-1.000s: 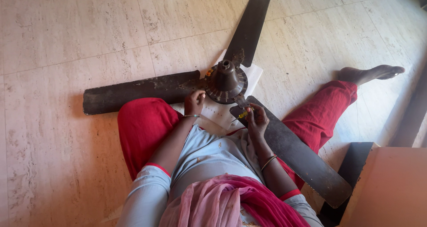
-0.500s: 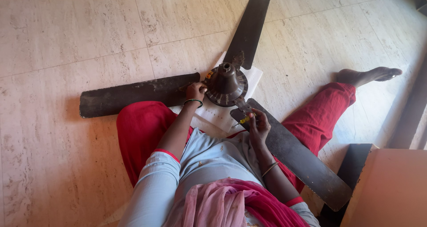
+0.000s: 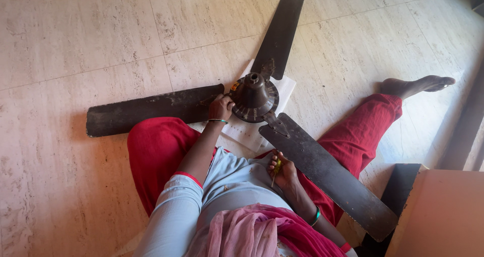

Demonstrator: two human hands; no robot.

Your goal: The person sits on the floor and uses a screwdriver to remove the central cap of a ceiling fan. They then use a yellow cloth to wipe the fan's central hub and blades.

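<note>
Gripping fan hub (image 3: 254, 100) w/ left hand (image 3: 221, 108) fingers; right hand (image 3: 283, 170) fingers clamped on screwdriver (image 3: 276, 169).

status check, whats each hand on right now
Left hand on the fan hub where the left blade joins. Right hand back near the lap, gripping a small yellow-handled tool. Nothing blocking the hub.

Dark three-bladed ceiling fan (image 3: 254, 98) flat on white paper (domed hub upward), small yellow-handled screwdriver (image 3: 276, 169) in hand

Ceiling fan (image 3: 254, 98) on tiled floor (image 3: 75, 40)
</note>
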